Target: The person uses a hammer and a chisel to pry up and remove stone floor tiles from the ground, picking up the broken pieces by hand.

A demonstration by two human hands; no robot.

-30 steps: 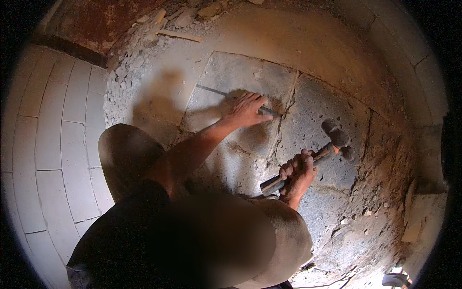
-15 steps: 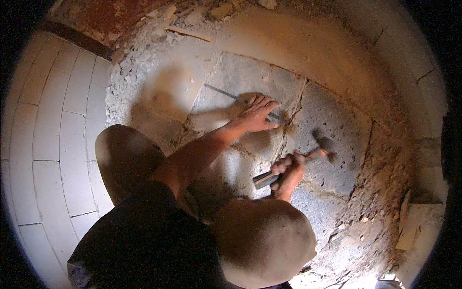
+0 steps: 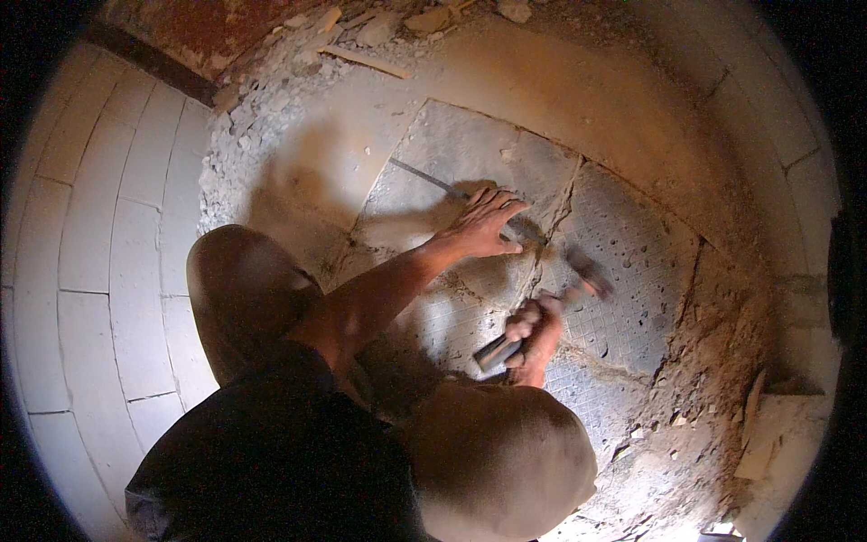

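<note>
My left hand (image 3: 488,221) is closed loosely around a long, thin steel chisel (image 3: 420,175), with the thumb on one side and the fingers on the other. The chisel lies slanted, low over a dusty floor slab (image 3: 452,135). One end points up and left; the other is near a cracked joint (image 3: 562,212) between slabs, partly hidden by my hand. My right hand (image 3: 539,330) grips the handle of a hammer (image 3: 589,274), whose head is blurred by motion over the dark, pitted slab (image 3: 632,244). The handle's dark butt sticks out below my fist.
Broken rubble (image 3: 239,158) lines the left side, with a wooden strip (image 3: 364,61) at the far edge. Loose soil and stone bits (image 3: 695,388) run along the right. Pale floor tiles (image 3: 135,253) lie at the left. My knees (image 3: 506,461) are close below my hands.
The hammer head has moved left and slightly toward the chisel, with my right hand shifting a little left. My left hand stays at the chisel, its fingers slightly straighter.
</note>
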